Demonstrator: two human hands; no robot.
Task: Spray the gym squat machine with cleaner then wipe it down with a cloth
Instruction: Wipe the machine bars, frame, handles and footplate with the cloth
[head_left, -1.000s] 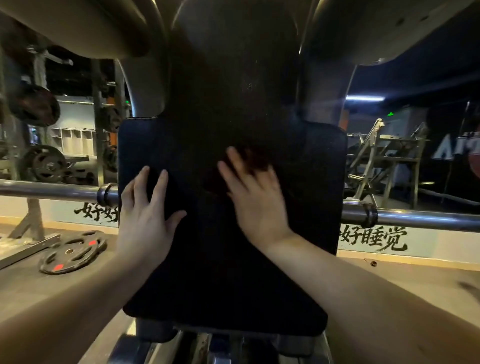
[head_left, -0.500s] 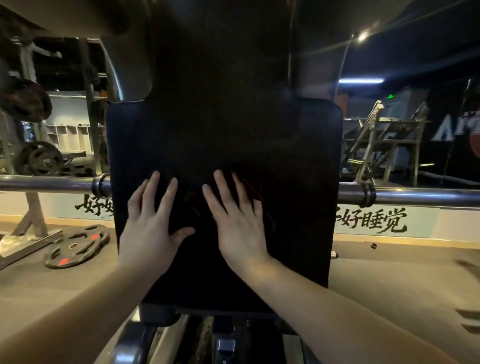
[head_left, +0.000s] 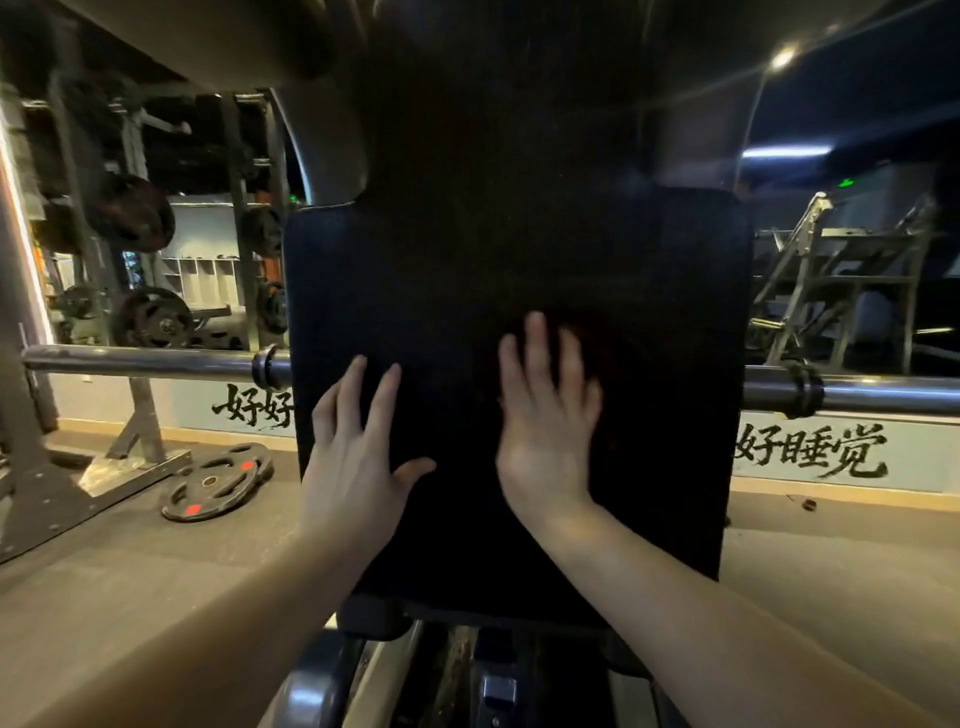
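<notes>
Black back pad (head_left: 467, 260) of the squat machine fills frame centre, upright, right in front of the person, its metal rails (head_left: 322, 680) below. Right hand (head_left: 545, 431) lies flat on the pad just right of centre, fingers straight and close together, pressing a dark reddish cloth (head_left: 602, 348) against the pad; the cloth is dim, only a patch shows past the fingertips and its edges are hard to tell. Left hand (head_left: 353, 457) is flat on the pad's lower left, fingers straight and slightly apart, thumb out to the side, holding nothing. A steel bar (head_left: 145, 361) runs across behind the pad, showing on both sides. Black weight plates (head_left: 213, 488) with red marks lie on the floor at left, near a rack foot. Plate rack (head_left: 150, 317) further back left. Black brush lettering (head_left: 815, 452) on the low wall at right, a metal frame (head_left: 831, 280) behind it.
</notes>
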